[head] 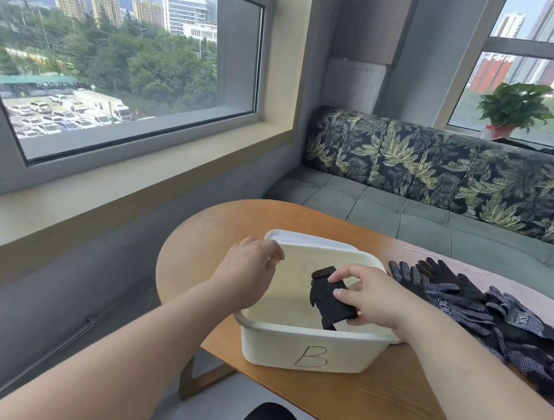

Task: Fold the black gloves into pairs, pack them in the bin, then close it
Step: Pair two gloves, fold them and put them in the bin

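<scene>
Bright daylight from the windows (121,62) (wide-angle edges bend).

Your bin (273,347) is cream plastic, smooth with a dull sheen; the letter on its near wall looks like dark marker ink. The lid (313,239) on its far side is whiter plastic, also smooth. The folded pair (329,301) at the bin's mouth is black knit cloth, matt. The loose gloves (493,322) to the right are dark knit too, studded with tiny pale dots that give a rough face. Your table (386,403) is wood, its grain showing under a satin finish. The sofa (402,220) beyond has a tufted green cloth seat and a leaf-printed fabric back.
</scene>
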